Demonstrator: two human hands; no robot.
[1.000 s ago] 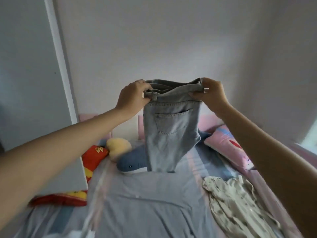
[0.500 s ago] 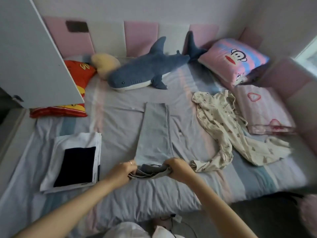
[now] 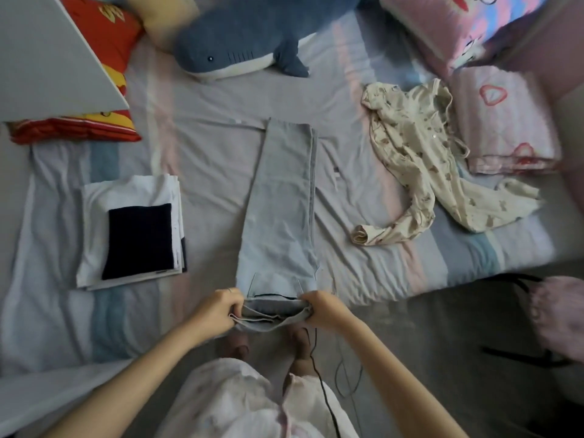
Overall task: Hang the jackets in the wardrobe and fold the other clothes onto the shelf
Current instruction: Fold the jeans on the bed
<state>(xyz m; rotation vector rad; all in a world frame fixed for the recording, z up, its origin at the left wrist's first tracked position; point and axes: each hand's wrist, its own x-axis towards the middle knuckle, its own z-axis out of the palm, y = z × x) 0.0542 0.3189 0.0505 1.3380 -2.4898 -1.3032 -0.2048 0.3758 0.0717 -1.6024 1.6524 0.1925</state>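
Observation:
Light blue jeans [image 3: 281, 203], folded lengthwise, lie flat on the bed with the legs pointing away from me. My left hand [image 3: 218, 308] grips the left end of the waistband at the bed's near edge. At the other end of the waistband, my right hand [image 3: 322, 308] holds the denim the same way. A stack of folded clothes [image 3: 132, 229], white with a dark navy piece on top, lies to the left. A cream patterned garment [image 3: 423, 165] sprawls crumpled to the right.
A blue shark plush [image 3: 240, 36] lies at the head of the bed beside red [image 3: 104, 36] and pink pillows [image 3: 458, 23]. A folded pink blanket [image 3: 505, 121] sits far right. A white wardrobe door [image 3: 44, 58] juts in at top left. A cable trails by my feet.
A second ago I held the jeans up in the air by the waistband. They now lie stretched on the bed, and my view has dropped down toward the bed edge.

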